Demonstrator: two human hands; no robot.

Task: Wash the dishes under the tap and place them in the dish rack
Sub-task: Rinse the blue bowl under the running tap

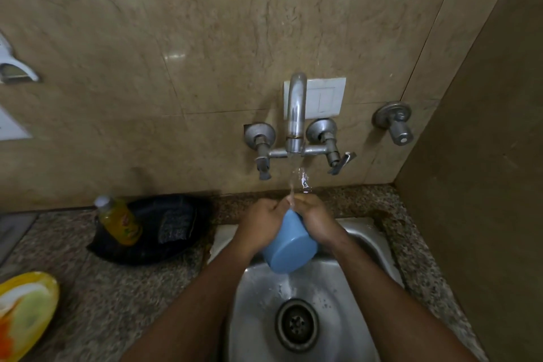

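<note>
A blue plastic cup (286, 247) is held over the steel sink (361, 247), its base tilted toward me and its mouth facing the wall. My left hand (260, 222) grips its left side and my right hand (316, 219) grips its right side. Water runs from the chrome tap (296, 109) onto my fingers and the cup's far end, then trickles down toward the drain (296, 325). The cup's rim and inside are hidden. No dish rack is in view.
A yellow soap bottle (119, 220) stands in a black tray (176, 232) with a dark scrubber (176, 223) on the granite counter left of the sink. A yellow plate (26, 311) lies at the lower left. A brown wall closes the right side.
</note>
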